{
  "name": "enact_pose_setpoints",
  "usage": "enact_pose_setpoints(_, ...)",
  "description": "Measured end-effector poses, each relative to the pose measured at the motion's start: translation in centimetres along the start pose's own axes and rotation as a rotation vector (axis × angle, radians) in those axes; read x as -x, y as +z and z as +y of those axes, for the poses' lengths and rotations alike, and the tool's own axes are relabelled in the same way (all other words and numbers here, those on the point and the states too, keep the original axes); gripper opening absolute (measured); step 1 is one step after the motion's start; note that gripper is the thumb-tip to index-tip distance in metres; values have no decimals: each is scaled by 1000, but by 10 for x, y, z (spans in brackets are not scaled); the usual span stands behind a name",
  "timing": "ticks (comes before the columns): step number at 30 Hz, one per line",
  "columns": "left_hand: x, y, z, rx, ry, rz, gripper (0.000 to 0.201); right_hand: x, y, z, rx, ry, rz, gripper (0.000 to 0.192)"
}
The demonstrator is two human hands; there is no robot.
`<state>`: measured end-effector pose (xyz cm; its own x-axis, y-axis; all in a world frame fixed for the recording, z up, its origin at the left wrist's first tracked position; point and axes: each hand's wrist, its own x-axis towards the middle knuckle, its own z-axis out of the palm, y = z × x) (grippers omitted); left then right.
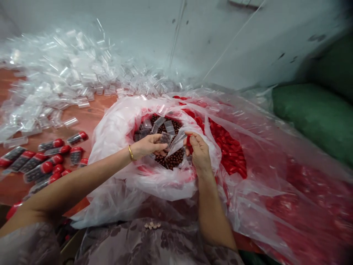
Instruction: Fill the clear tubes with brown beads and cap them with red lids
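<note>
You get one view only, from your head, tilted forward and down. It sits close over your two forearms and the plastic bag (116, 132), with the wall (220, 44) just beyond.

clear tube (166, 138) w/ brown beads, tilted, above bead bag (118, 125), red cap (188, 140) beside

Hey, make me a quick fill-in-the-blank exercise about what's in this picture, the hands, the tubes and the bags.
1. The left hand wears a gold ____ at the wrist.
2. The finished tubes lying on the table have caps coloured ____.
3. The small beads in the open plastic bag are dark ____.
4. The sack at the far right is ____.

Missing words: bracelet; red; brown; green
</note>
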<state>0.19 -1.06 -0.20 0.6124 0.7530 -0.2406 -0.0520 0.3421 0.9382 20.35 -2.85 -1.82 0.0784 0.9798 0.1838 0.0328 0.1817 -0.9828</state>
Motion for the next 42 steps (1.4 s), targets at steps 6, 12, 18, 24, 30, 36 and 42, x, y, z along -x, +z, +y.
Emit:
enact_pose_setpoints(6,11,9,-6,-29,-32,-32,30,8,-1,-2,158,-77,-153,33)
enact_pose_setpoints(12,10,17,-19,28,64,-99,27,12,0,-4,-24,-2,-234,34)
enact_pose_setpoints(18,16,20,-22,-205,211,44,17,18,14,-11,136,-31,-233,35)
enact_pose_setpoints(24,22,18,-16,-392,258,-17,8,21,23,-8,271,-122,-164,37)
enact_pose_setpoints(30,19,19,-18,-40,169,-57,16,22,26,-8,142,-16,-131,36)
enact_pose_setpoints(36,21,21,-10,54,94,-40,12,23,22,-8,16,63,-149,35)
enact_pose_setpoints(42,26,21,-5,111,52,-33,12,24,19,-8,135,-47,-221,31)
